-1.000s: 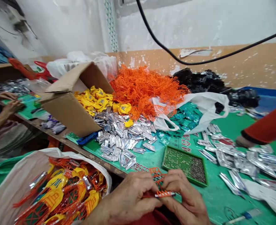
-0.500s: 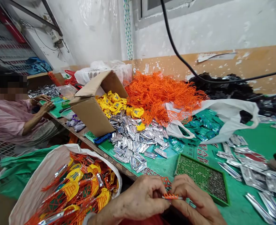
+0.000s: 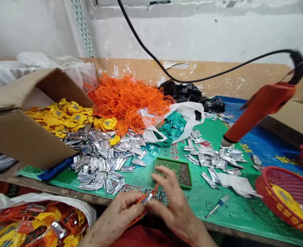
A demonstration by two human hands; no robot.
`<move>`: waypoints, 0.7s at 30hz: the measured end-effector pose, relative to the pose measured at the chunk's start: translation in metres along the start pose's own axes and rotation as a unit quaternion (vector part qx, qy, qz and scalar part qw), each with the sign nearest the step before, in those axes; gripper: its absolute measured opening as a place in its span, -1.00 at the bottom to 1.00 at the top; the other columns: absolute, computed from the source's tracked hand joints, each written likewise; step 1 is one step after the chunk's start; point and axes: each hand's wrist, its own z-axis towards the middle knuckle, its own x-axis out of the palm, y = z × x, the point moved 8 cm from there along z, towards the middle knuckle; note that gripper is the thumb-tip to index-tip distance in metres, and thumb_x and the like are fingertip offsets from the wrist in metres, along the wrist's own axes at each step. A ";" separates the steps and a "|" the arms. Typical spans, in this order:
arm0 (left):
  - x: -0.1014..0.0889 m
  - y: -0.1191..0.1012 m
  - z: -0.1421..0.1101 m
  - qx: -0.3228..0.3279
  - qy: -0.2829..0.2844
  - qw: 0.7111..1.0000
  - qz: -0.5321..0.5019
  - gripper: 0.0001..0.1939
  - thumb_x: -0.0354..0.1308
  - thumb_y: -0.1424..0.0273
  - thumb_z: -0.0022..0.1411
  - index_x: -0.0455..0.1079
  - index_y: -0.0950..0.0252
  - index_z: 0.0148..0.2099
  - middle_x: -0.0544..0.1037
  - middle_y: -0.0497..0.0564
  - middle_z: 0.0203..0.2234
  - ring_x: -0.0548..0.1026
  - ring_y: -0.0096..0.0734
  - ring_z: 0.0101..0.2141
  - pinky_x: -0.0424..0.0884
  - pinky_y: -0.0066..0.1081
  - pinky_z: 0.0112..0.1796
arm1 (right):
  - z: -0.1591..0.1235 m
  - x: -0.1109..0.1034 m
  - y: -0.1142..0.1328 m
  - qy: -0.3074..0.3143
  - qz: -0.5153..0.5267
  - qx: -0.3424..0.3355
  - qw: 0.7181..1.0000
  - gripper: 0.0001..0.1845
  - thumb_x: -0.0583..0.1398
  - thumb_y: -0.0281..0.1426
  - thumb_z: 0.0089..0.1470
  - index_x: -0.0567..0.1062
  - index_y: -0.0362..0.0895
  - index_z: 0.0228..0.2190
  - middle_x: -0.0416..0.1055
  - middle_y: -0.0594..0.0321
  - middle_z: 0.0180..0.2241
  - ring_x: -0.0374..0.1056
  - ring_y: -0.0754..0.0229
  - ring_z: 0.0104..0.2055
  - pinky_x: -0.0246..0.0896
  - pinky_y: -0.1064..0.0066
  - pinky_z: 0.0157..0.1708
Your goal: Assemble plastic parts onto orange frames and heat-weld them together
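Note:
My left hand [image 3: 124, 212] pinches an orange plastic lattice piece [image 3: 140, 216] near the table's front edge. A shiny silver strip [image 3: 149, 197] lies along the lattice piece. My right hand [image 3: 173, 206] is beside it with fingers spread apart, the thumb near or touching the strip's end; exact contact is unclear. Just beyond the right fingers sits a green tray [image 3: 186, 187] holding small metal pieces [image 3: 183, 173]. Loose silver strips [image 3: 98, 171] are heaped to the left on the green table cover [image 3: 138, 176].
A tipped cardboard box [image 3: 25, 137] spills yellow parts [image 3: 74, 116] beside an orange lattice heap [image 3: 125, 97]. A red electric screwdriver [image 3: 257, 113] hangs at right, above more silver strips. A small screwdriver [image 3: 218, 205] and red basket [image 3: 259, 188] are nearby. A filled white sack [image 3: 91, 209] stands below left.
My view has swung to the right, bringing the hanging screwdriver and red basket into sight. My right hand's fingers have spread away from the orange piece, which the left hand keeps hold of.

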 end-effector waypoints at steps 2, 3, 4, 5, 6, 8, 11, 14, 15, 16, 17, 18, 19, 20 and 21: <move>-0.005 0.006 0.001 -0.018 -0.022 0.998 -0.054 -0.67 0.06 0.20 0.26 0.55 0.29 -0.17 0.55 0.00 -0.30 0.41 -0.30 -0.24 0.29 -0.41 -0.20 | -0.001 -0.056 -0.010 -0.162 -0.101 0.001 0.982 -0.49 0.21 -0.31 0.11 0.26 0.00 0.09 0.22 0.07 0.07 0.17 -0.01 0.14 0.18 0.01 0.07; -0.007 0.008 0.002 -0.025 -0.033 0.996 -0.078 -0.67 0.08 0.19 0.25 0.55 0.28 -0.13 0.56 0.00 -0.26 0.41 -0.28 -0.19 0.29 -0.40 -0.15 | -0.004 -0.092 -0.019 -0.262 -0.153 0.018 0.953 -0.51 0.22 -0.30 0.09 0.29 0.03 0.07 0.27 0.10 0.01 0.20 -0.03 0.11 0.18 -0.05 0.06; -0.010 0.008 0.002 -0.029 -0.043 0.994 -0.100 -0.67 0.10 0.19 0.24 0.54 0.26 -0.09 0.56 0.01 -0.23 0.41 -0.26 -0.15 0.28 -0.40 -0.11 | -0.011 -0.130 -0.028 -0.373 -0.193 0.036 0.907 -0.50 0.26 -0.30 0.04 0.33 0.03 0.04 0.28 0.11 -0.02 0.23 -0.06 0.08 0.24 -0.07 -0.02; -0.011 0.009 0.002 -0.032 -0.050 0.991 -0.119 -0.66 0.12 0.19 0.23 0.53 0.25 -0.06 0.57 0.01 -0.21 0.41 -0.25 -0.12 0.27 -0.39 -0.09 | -0.015 -0.164 -0.037 -0.450 -0.235 0.049 0.860 -0.45 0.31 -0.27 -0.03 0.36 0.00 0.02 0.25 0.07 -0.02 0.24 -0.11 0.06 0.32 -0.02 -0.13; -0.012 0.009 0.003 -0.033 -0.055 0.989 -0.135 -0.65 0.15 0.19 0.21 0.53 0.23 -0.04 0.58 0.01 -0.20 0.41 -0.24 -0.11 0.27 -0.39 -0.07 | -0.016 -0.192 -0.047 -0.501 -0.263 0.060 0.822 -0.35 0.36 -0.25 -0.14 0.37 -0.05 0.02 0.21 0.01 0.00 0.26 -0.15 0.04 0.34 0.01 -0.22; -0.012 0.010 0.005 -0.033 -0.059 0.986 -0.154 -0.65 0.18 0.19 0.18 0.53 0.21 -0.03 0.59 0.00 -0.20 0.42 -0.24 -0.10 0.27 -0.40 -0.07 | -0.003 -0.234 -0.074 -0.520 -0.261 0.106 0.806 -0.13 0.43 -0.23 -0.36 0.33 -0.13 0.04 0.15 -0.10 0.04 0.26 -0.21 0.02 0.34 0.01 -0.33; -0.008 0.014 0.010 -0.040 -0.059 0.984 -0.166 -0.67 0.21 0.18 0.15 0.55 0.17 -0.07 0.61 -0.03 -0.25 0.43 -0.25 -0.13 0.29 -0.41 -0.09 | 0.034 -0.253 -0.105 -0.465 -0.138 0.139 0.863 -0.23 0.40 -0.26 -0.31 0.34 -0.05 0.00 0.25 -0.01 0.03 0.26 -0.12 0.03 0.26 0.02 -0.18; -0.006 0.020 0.012 -0.054 -0.064 0.982 -0.171 -0.68 0.21 0.18 0.14 0.55 0.17 -0.09 0.62 -0.06 -0.26 0.44 -0.28 -0.16 0.29 -0.41 -0.11 | 0.073 -0.231 -0.112 -0.393 0.052 0.118 0.911 -0.53 0.35 -0.31 -0.22 0.39 -0.02 -0.20 0.39 0.14 -0.17 0.36 0.08 -0.18 0.25 0.14 -0.20; -0.005 0.021 0.013 -0.061 -0.064 0.981 -0.171 -0.67 0.21 0.17 0.14 0.55 0.18 -0.09 0.61 -0.06 -0.26 0.45 -0.29 -0.17 0.29 -0.41 -0.11 | 0.082 -0.222 -0.111 -0.375 0.100 0.117 0.914 -0.56 0.36 -0.33 -0.24 0.39 -0.04 -0.25 0.41 0.16 -0.23 0.37 0.13 -0.27 0.26 0.16 -0.24; -0.004 0.023 0.013 -0.068 -0.061 0.981 -0.172 -0.66 0.20 0.16 0.14 0.54 0.20 -0.09 0.61 -0.06 -0.26 0.45 -0.29 -0.19 0.29 -0.40 -0.12 | 0.089 -0.213 -0.110 -0.359 0.134 0.123 0.915 -0.56 0.37 -0.34 -0.27 0.38 -0.06 -0.28 0.41 0.18 -0.28 0.37 0.18 -0.36 0.26 0.18 -0.29; -0.003 0.024 0.014 -0.075 -0.055 0.980 -0.175 -0.64 0.20 0.15 0.13 0.54 0.22 -0.09 0.61 -0.05 -0.27 0.45 -0.29 -0.20 0.29 -0.40 -0.14 | 0.095 -0.206 -0.108 -0.345 0.150 0.133 0.917 -0.55 0.37 -0.33 -0.29 0.38 -0.08 -0.30 0.41 0.20 -0.33 0.36 0.21 -0.43 0.27 0.18 -0.34; -0.002 0.024 0.014 -0.080 -0.046 0.979 -0.179 -0.63 0.21 0.14 0.13 0.53 0.23 -0.08 0.61 -0.04 -0.28 0.45 -0.30 -0.22 0.29 -0.40 -0.15 | 0.099 -0.198 -0.106 -0.329 0.168 0.143 0.918 -0.54 0.38 -0.31 -0.33 0.38 -0.09 -0.31 0.41 0.22 -0.37 0.35 0.23 -0.48 0.28 0.18 -0.38; -0.001 0.024 0.015 -0.083 -0.037 0.978 -0.186 -0.61 0.21 0.13 0.12 0.52 0.25 -0.08 0.60 -0.03 -0.29 0.45 -0.30 -0.22 0.29 -0.39 -0.15 | 0.101 -0.190 -0.104 -0.308 0.190 0.156 0.919 -0.52 0.38 -0.30 -0.37 0.39 -0.09 -0.33 0.41 0.25 -0.40 0.35 0.23 -0.51 0.29 0.17 -0.41; 0.001 0.024 0.016 -0.085 -0.026 0.977 -0.192 -0.60 0.20 0.13 0.12 0.51 0.26 -0.07 0.60 -0.02 -0.30 0.45 -0.29 -0.22 0.29 -0.38 -0.14 | 0.103 -0.181 -0.102 -0.283 0.216 0.170 0.919 -0.51 0.39 -0.30 -0.41 0.40 -0.09 -0.34 0.41 0.28 -0.43 0.35 0.22 -0.52 0.30 0.18 -0.43; 0.002 0.024 0.017 -0.087 -0.014 0.977 -0.195 -0.60 0.19 0.13 0.13 0.50 0.26 -0.07 0.59 -0.02 -0.29 0.45 -0.29 -0.21 0.29 -0.38 -0.13 | 0.103 -0.171 -0.099 -0.255 0.246 0.184 0.917 -0.49 0.40 -0.31 -0.45 0.41 -0.09 -0.34 0.40 0.31 -0.45 0.34 0.21 -0.51 0.31 0.20 -0.45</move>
